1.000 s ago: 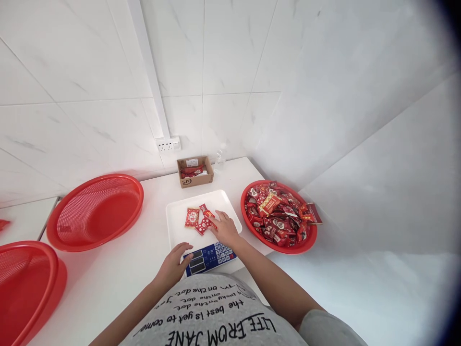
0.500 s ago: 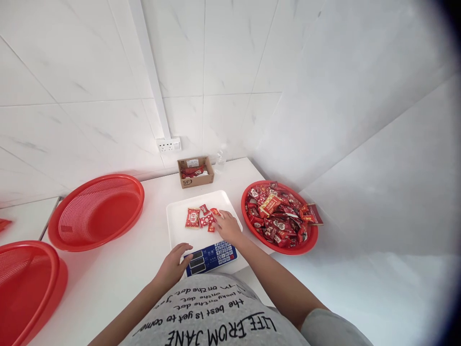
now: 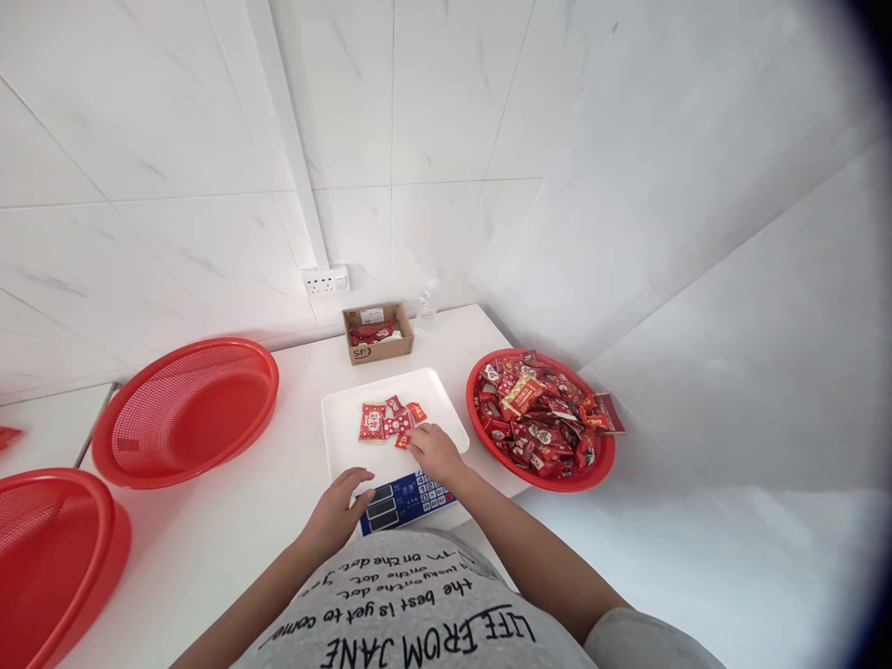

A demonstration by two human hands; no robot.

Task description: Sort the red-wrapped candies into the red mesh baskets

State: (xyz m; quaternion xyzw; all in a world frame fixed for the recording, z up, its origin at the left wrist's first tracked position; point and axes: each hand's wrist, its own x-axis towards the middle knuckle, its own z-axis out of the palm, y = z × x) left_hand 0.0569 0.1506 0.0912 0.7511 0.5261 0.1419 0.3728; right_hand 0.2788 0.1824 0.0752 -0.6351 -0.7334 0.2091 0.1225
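My left hand (image 3: pixel 338 509) is open at the left front corner of a digital scale, thumb and fingers apart, beside the blue display panel (image 3: pixel 400 502). Over the right part of the white weighing tray (image 3: pixel 348 465), my right hand (image 3: pixel 436 452) has its fingers drawn together on the edge of a small red candy packet (image 3: pixel 402 441); the fingertips partly cover it. Close by on the tray lie a larger patterned red packet (image 3: pixel 372 422), a polka-dot red packet (image 3: pixel 397 424) and two more small red candies (image 3: pixel 416 412).
A red basket (image 3: pixel 480 437) heaped with red-wrapped sweets stands at the right. Two red mesh baskets (image 3: pixel 185 409) are at the left. Behind the scale are a cardboard box (image 3: pixel 380 351) of packets and a clear bottle (image 3: pixel 427 302), near the tiled wall.
My right hand has moved slightly toward me, uncovering a red candy at the upper right. The small packet under its fingertips has shifted a little left. My left hand stays put.
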